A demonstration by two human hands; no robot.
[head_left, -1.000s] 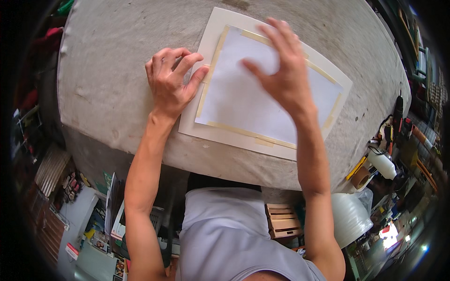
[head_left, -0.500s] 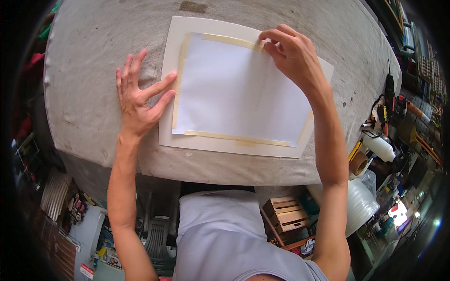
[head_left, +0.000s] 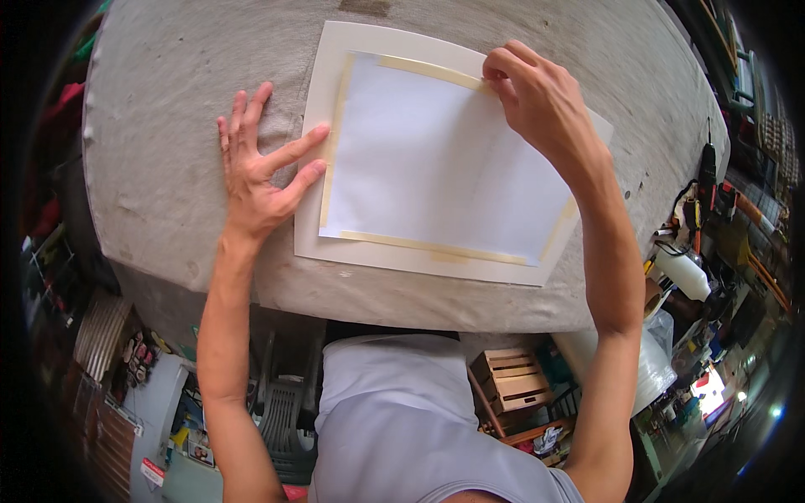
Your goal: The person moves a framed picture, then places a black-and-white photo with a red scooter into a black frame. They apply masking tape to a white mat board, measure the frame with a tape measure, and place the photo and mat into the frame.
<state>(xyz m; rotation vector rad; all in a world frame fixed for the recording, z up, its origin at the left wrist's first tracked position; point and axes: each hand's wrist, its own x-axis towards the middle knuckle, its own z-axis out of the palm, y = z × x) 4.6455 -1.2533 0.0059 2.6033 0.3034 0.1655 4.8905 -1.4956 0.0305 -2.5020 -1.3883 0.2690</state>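
Observation:
A white sheet of paper (head_left: 436,159) lies on a larger white board (head_left: 579,243), with pale yellow masking tape (head_left: 428,71) along its edges. At the left border, my left hand (head_left: 258,172) is open with fingers spread. Its thumb and index fingertip rest on the board beside the left tape strip, while the other fingers reach over the cloth. My right hand (head_left: 541,96) is closed in a pinch at the far edge, on the tape toward the right. Its curled fingers hide the tape end and the board's far right part.
A stained beige cloth (head_left: 168,193) covers the table. Past its right edge are a drill-like black tool (head_left: 707,176), a white bottle (head_left: 683,272) and a clear plastic-wrapped roll (head_left: 654,365). A wooden crate (head_left: 511,381) stands below the near edge.
The view has shifted a little, so the board and both hands appear farther right. My right thumb and fingers have drawn closer together at the far tape strip. The left hand keeps its spread pose.

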